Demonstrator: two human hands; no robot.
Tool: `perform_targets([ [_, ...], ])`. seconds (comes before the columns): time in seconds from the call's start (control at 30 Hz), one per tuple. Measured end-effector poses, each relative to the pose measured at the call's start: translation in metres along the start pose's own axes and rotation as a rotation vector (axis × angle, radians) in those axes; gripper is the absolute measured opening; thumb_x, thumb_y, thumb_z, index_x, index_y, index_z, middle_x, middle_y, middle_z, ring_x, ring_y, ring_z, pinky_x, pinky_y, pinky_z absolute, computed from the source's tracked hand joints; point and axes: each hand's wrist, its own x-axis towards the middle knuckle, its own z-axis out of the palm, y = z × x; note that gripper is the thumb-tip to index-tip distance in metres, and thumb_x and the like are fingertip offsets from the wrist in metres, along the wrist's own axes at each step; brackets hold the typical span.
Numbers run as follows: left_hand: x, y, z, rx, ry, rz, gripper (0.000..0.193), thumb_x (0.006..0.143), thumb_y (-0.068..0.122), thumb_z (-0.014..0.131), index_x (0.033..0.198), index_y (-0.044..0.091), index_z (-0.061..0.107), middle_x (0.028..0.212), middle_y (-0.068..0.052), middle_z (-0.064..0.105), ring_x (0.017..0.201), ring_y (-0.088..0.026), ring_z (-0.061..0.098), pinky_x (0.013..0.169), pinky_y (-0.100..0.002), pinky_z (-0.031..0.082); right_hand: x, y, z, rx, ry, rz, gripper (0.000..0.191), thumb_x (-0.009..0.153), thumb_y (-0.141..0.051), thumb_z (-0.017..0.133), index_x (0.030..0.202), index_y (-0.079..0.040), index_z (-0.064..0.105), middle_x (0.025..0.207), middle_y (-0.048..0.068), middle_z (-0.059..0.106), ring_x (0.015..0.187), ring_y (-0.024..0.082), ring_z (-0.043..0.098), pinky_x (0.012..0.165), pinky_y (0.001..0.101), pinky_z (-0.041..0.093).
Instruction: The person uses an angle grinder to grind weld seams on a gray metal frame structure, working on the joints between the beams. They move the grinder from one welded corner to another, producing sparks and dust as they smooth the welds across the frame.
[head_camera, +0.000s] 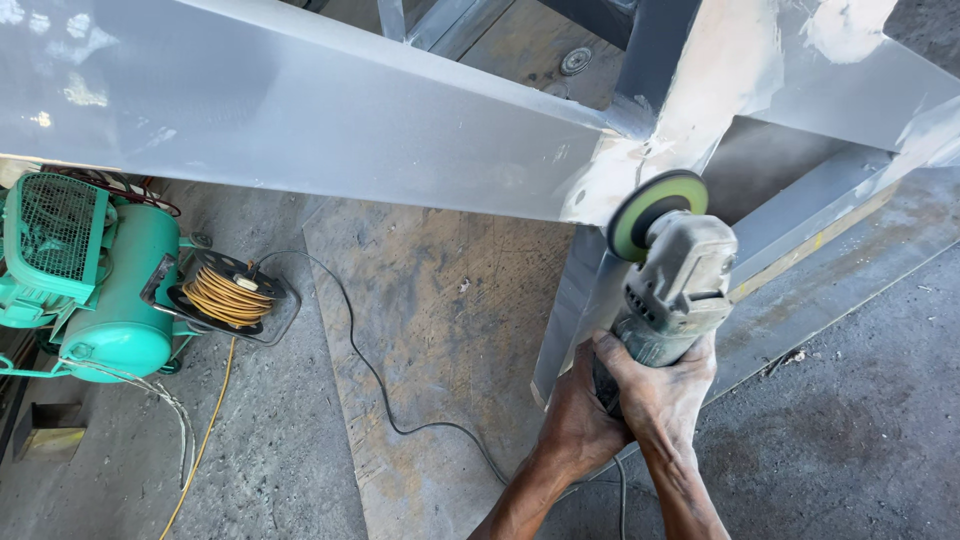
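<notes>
Presently, the scene reads as follows.
Left hand: the left hand (580, 415) is closed around the rear body of the angle grinder (672, 290), at about 6 o'clock in the view.
Right hand: the right hand (660, 395) is also clamped on the grinder's body, just beside the left, with the fingers wrapped over the top.
Grinder: it points toward 12 o'clock, and its green-rimmed disc (652, 212) meets the sanded joint of the grey metal frame (300, 120).
Cable: a black cord (370, 365) trails from the hands toward 10 o'clock across a plywood sheet (440, 330) on the concrete floor (850, 430).
At 9 o'clock: a green compressor (110, 290) stands beside a reel of yellow cable (228, 295).
</notes>
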Motion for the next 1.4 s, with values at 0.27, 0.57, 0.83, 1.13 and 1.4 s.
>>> perform_targets([
  [0.27,-0.001,0.000,-0.001,-0.072,-0.014,0.021,0.085,0.078,0.026,0.086,0.145,0.002,0.039,0.127,-0.015,0.070,0.119,-0.026,0.072,0.103,-0.036,0.059,-0.005,-0.001,0.007,0.054,-0.094,-0.053,0.063,0.064,-0.019,0.087,0.116,-0.001,0.059,0.104,0.010,0.074,0.093,0.020,0.074,0.084,0.0358,0.062],
  [0.57,0.000,0.020,-0.006,-0.047,0.054,0.130,0.092,0.071,0.021,0.090,0.145,0.001,0.038,0.129,-0.016,0.068,0.121,-0.029,0.070,0.103,-0.040,0.057,0.003,-0.023,0.007,0.028,-0.042,-0.057,0.067,0.065,-0.018,0.089,0.122,0.000,0.058,0.109,0.010,0.074,0.096,0.019,0.073,0.087,0.0345,0.060],
  [0.83,-0.004,0.030,-0.008,-0.059,0.022,0.015,0.096,0.068,0.024,0.090,0.144,0.002,0.035,0.127,-0.013,0.069,0.118,-0.025,0.070,0.100,-0.038,0.057,0.004,-0.035,0.003,0.045,-0.051,-0.019,0.065,0.065,-0.018,0.088,0.121,-0.001,0.060,0.109,0.011,0.074,0.095,0.019,0.073,0.086,0.0352,0.061],
  [1.13,-0.003,0.029,-0.012,-0.081,0.056,0.147,0.095,0.071,0.024,0.090,0.146,0.000,0.036,0.132,-0.016,0.068,0.123,-0.027,0.069,0.105,-0.039,0.056,0.001,-0.043,0.009,0.006,-0.098,-0.073,0.067,0.063,-0.018,0.088,0.121,-0.001,0.060,0.109,0.011,0.075,0.097,0.021,0.074,0.088,0.0365,0.061],
  [1.4,-0.003,0.042,-0.012,-0.033,-0.014,-0.034,0.099,0.065,0.023,0.089,0.146,0.005,0.035,0.127,-0.013,0.067,0.115,-0.026,0.070,0.099,-0.038,0.059,0.008,-0.039,0.001,0.037,-0.016,0.004,0.065,0.066,-0.018,0.088,0.122,-0.001,0.059,0.109,0.011,0.073,0.097,0.021,0.073,0.089,0.0371,0.061],
])
